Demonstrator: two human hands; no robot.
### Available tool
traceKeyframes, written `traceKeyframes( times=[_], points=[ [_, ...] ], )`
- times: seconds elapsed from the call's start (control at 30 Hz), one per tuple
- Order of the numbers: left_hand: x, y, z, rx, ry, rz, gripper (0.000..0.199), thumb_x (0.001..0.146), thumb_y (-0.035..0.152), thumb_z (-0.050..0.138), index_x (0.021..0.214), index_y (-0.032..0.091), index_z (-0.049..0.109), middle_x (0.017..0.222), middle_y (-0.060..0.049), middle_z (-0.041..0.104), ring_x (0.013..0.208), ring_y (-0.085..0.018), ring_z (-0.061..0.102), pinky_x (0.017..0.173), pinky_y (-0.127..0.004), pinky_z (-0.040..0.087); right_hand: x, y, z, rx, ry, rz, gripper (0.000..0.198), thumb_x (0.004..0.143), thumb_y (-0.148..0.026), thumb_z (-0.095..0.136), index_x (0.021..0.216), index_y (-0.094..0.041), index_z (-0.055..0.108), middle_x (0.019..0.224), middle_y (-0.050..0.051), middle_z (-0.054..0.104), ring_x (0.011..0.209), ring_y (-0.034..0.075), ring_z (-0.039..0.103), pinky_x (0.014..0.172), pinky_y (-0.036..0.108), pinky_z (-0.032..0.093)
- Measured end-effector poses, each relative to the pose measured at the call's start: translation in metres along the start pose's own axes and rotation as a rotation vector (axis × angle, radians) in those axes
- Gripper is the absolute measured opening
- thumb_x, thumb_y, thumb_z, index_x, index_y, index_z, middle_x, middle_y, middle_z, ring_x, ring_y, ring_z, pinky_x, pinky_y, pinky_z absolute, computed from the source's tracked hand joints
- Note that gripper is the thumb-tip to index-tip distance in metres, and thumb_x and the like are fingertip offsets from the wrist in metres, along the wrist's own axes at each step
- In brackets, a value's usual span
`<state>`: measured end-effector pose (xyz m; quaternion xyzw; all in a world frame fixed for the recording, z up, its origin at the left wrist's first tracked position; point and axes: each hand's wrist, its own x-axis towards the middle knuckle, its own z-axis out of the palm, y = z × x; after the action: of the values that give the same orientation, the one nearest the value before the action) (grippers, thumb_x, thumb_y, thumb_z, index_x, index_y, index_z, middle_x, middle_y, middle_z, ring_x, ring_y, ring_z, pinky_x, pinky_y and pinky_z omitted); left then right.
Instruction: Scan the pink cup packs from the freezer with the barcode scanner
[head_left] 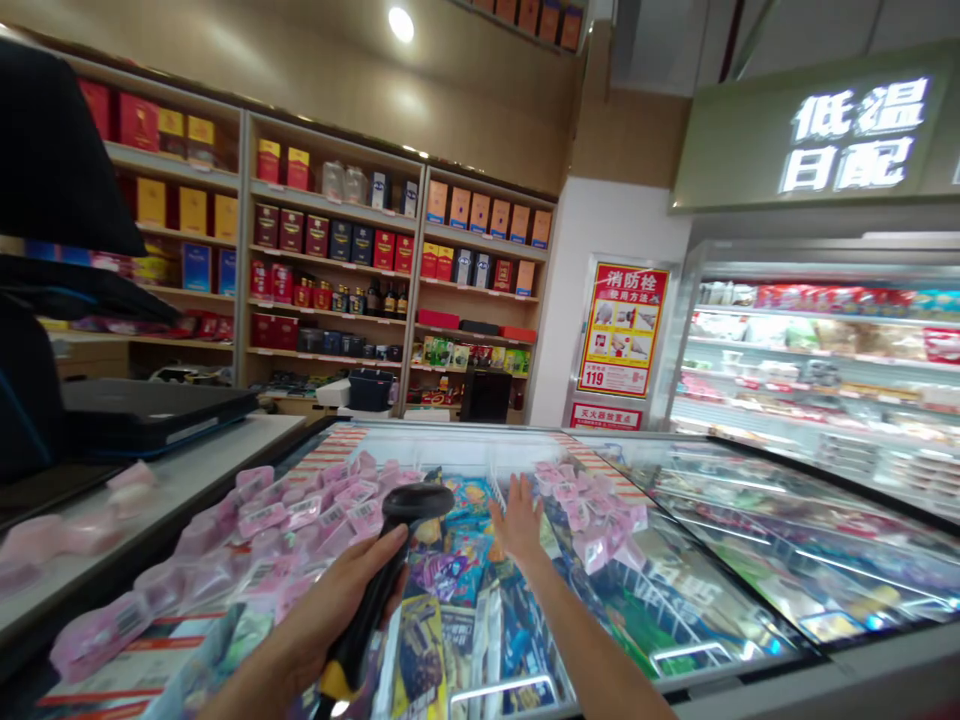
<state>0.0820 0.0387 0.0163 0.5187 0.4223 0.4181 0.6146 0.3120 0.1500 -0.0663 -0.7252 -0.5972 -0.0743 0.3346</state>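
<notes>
My left hand (337, 600) is wrapped round the handle of a black barcode scanner (416, 500) with a yellow patch near its base. The scanner's head points up and away over the chest freezer. With fingers spread, my right hand (519, 528) reaches over the freezer's middle and holds nothing. Just right of it lies a pile of pink packages (589, 510) on the glass. A larger heap of pink packages (285, 520), several with white barcode labels, covers the left side. Colourful bagged goods (450, 600) show between and below my hands.
At the left, a counter (217, 470) carries dark checkout equipment (150, 410) and more pink packages (82, 535). Another glass-topped freezer section (810, 520) extends to the right. Behind stand shelves of boxes and bottles (330, 240), a red-and-yellow poster (622, 325) and a lit refrigerated display (825, 370).
</notes>
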Motion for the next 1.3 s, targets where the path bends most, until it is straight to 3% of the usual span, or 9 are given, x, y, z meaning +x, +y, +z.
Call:
traceKeyframes(
  times=[0.13,0.23,0.4,0.53,0.73,0.87,1.03,1.3],
  points=[
    [0.002,0.000,0.010,0.054,-0.024,-0.017,0.040,0.065,0.053,0.049,0.058,0.014,0.051,0.043,0.003,0.049,0.037,-0.006,0.042,0.039,-0.018,0.034,0.009,0.043,-0.034,-0.255,0.113,0.153,0.051,0.073,-0.024,0.044,0.122,-0.012,0.036,0.129,0.017,0.033,0.119,0.030,0.027,0.091,0.050,0.022],
    [0.001,0.001,0.017,-0.012,-0.014,-0.021,0.037,0.063,0.052,0.052,0.058,0.015,0.049,0.045,0.004,0.049,0.037,-0.007,0.042,0.038,-0.018,0.033,0.012,0.071,-0.056,-0.368,0.109,0.260,0.040,0.072,-0.021,0.045,0.109,-0.008,0.048,0.111,0.020,0.049,0.105,0.031,0.042,0.081,0.048,0.031],
    [-0.002,0.002,0.025,-0.050,-0.026,0.006,0.036,0.063,0.051,0.053,0.060,0.016,0.047,0.047,0.004,0.050,0.037,-0.006,0.043,0.039,-0.019,0.032,0.008,0.087,-0.068,-0.428,0.036,0.257,0.025,0.072,-0.017,0.042,0.089,-0.010,0.059,0.091,0.017,0.058,0.093,0.029,0.050,0.072,0.042,0.035],
    [-0.005,0.003,0.024,-0.044,-0.026,0.020,0.036,0.064,0.051,0.052,0.060,0.015,0.046,0.045,0.005,0.049,0.036,-0.006,0.042,0.038,-0.018,0.031,0.005,0.080,-0.057,-0.381,0.036,0.132,0.030,0.072,-0.012,0.039,0.094,-0.018,0.058,0.092,0.012,0.059,0.092,0.026,0.052,0.079,0.043,0.031],
    [-0.006,0.004,0.015,-0.058,-0.008,0.044,0.036,0.063,0.051,0.053,0.063,0.016,0.046,0.046,0.005,0.048,0.035,-0.006,0.041,0.036,-0.018,0.030,0.005,0.080,-0.027,-0.143,-0.014,-0.055,0.041,0.066,-0.007,0.041,0.104,-0.016,0.053,0.106,0.009,0.055,0.099,0.018,0.050,0.082,0.026,0.035],
    [-0.004,0.002,0.006,-0.059,-0.020,0.009,0.038,0.063,0.054,0.050,0.064,0.016,0.044,0.047,0.005,0.049,0.035,-0.006,0.043,0.036,-0.018,0.031,0.006,0.062,-0.011,0.121,-0.007,0.036,0.037,0.067,-0.021,0.045,0.102,-0.015,0.052,0.092,0.008,0.062,0.083,0.020,0.057,0.073,0.028,0.040],
    [-0.008,0.002,-0.001,-0.069,-0.029,0.036,0.036,0.066,0.052,0.049,0.067,0.016,0.044,0.049,0.005,0.050,0.037,-0.005,0.043,0.037,-0.017,0.031,0.006,0.018,0.006,0.569,-0.182,0.160,0.028,0.065,-0.027,0.044,0.084,-0.015,0.060,0.062,0.004,0.064,0.056,0.017,0.058,0.050,0.023,0.041],
    [-0.009,0.000,-0.007,-0.080,0.004,0.033,0.035,0.066,0.051,0.050,0.064,0.016,0.046,0.047,0.005,0.048,0.035,-0.005,0.041,0.035,-0.017,0.030,0.008,-0.011,0.019,0.699,-0.287,0.153,0.025,0.062,-0.022,0.041,0.074,-0.017,0.062,0.054,0.002,0.062,0.054,0.015,0.058,0.046,0.020,0.040]
  ],
)
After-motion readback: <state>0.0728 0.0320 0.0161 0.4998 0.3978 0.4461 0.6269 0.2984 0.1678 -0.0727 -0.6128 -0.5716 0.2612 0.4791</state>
